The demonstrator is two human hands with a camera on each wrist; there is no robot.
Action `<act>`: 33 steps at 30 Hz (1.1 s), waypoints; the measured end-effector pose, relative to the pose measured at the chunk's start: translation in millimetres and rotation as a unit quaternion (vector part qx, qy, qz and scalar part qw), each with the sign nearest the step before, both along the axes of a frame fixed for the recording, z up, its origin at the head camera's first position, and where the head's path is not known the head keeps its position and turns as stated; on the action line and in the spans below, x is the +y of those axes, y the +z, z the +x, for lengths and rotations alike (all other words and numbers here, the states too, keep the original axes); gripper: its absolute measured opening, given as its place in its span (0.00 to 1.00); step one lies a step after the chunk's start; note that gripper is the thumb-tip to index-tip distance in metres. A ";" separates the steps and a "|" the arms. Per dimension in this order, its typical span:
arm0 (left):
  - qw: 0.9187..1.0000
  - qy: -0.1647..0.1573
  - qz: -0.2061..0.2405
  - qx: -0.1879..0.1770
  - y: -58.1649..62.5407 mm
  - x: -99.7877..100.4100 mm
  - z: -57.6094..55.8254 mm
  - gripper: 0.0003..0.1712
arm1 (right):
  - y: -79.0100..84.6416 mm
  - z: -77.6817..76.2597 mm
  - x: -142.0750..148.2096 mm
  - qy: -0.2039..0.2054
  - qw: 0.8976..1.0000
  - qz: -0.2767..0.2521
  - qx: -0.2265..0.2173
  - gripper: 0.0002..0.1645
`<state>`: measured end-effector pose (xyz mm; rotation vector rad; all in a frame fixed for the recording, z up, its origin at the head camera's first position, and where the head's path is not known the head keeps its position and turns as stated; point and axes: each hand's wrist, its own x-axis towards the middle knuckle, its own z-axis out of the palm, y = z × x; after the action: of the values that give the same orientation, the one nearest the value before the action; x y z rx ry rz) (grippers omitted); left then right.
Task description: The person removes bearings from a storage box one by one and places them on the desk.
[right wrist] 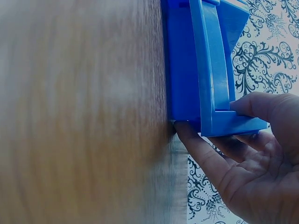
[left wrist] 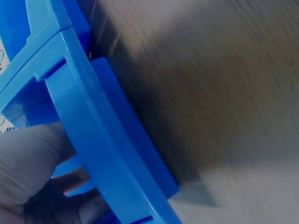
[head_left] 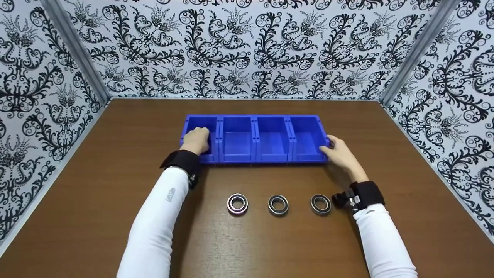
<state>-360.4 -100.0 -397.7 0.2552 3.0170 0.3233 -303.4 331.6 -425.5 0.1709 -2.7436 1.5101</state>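
A blue bin row (head_left: 237, 157) with several compartments stands on the table. My left hand (head_left: 197, 139) reaches down into its leftmost compartment. In the left wrist view, that hand's fingers (left wrist: 74, 179) bend behind the compartment's front wall (left wrist: 93, 126); their tips are hidden, so whether they hold anything does not show. At the other end, my right hand (head_left: 337, 152) grips the bin row's right side wall, thumb over the edge and fingers against the outside. Nearer me lie three ball bearings: left (head_left: 237, 204), middle (head_left: 278, 205) and right (head_left: 320, 204), untouched by either hand.
The brown table (head_left: 115, 193) runs back to a patterned wall (head_left: 239, 50), with more patterned panels at both sides. A black wrist camera (head_left: 341, 199) on the right arm hangs close to the right bearing.
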 end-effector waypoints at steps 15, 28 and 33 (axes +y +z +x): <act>1.000 -0.013 0.006 0.010 11.0 -4.6 2.0 0.14 | 2.0 2.6 -1.1 0.003 1.000 0.003 0.004 0.31; 0.999 -0.022 0.018 0.033 19.7 -7.4 9.1 0.16 | 1.1 0.3 -1.3 -0.003 1.000 -0.005 -0.005 0.31; 0.999 -0.024 0.018 0.029 23.8 -7.7 10.7 0.16 | -0.6 -1.6 0.1 -0.006 1.000 0.008 -0.004 0.31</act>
<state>-349.7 -107.7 -373.9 0.3436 3.0583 0.3718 -304.9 331.7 -426.1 0.1487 -2.7587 1.4892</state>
